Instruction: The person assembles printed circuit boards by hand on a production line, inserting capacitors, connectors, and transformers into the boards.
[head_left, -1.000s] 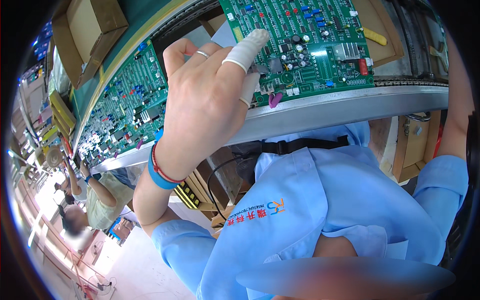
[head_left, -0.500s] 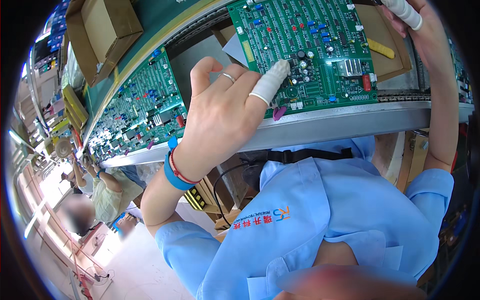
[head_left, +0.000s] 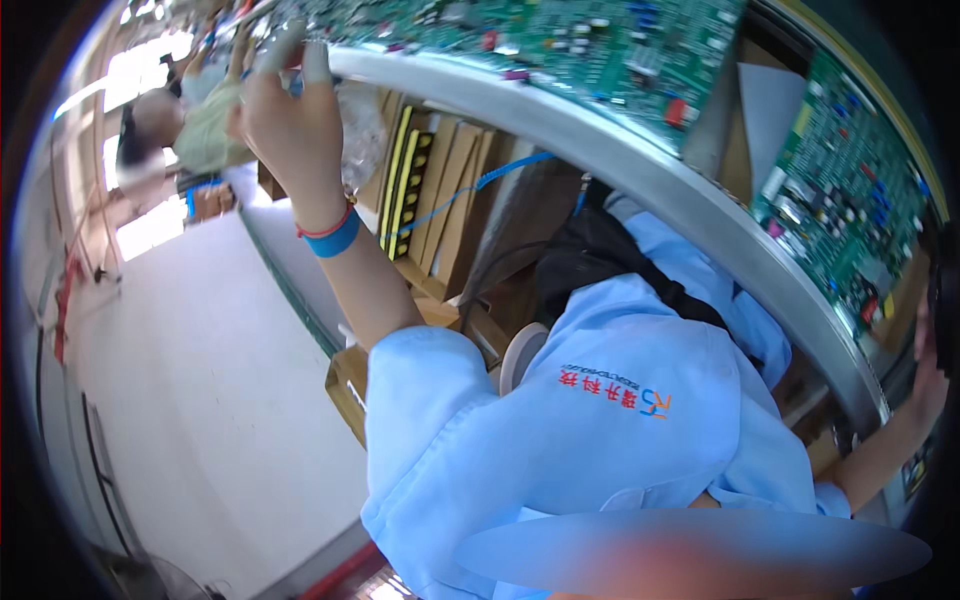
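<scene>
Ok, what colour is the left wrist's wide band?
The wide band is blue, in the head view.

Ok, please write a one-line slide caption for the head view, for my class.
Left hand, with a blue wristband, and right hand far apart near a metal rail and green circuit boards.

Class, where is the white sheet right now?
In the head view, the white sheet is at the upper right, between a green circuit board on its left and another circuit board on its right.

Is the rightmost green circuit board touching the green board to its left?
Apart: the head view shows a plain gap between the rightmost board and its left neighbour, with a white sheet visible in it.
</scene>
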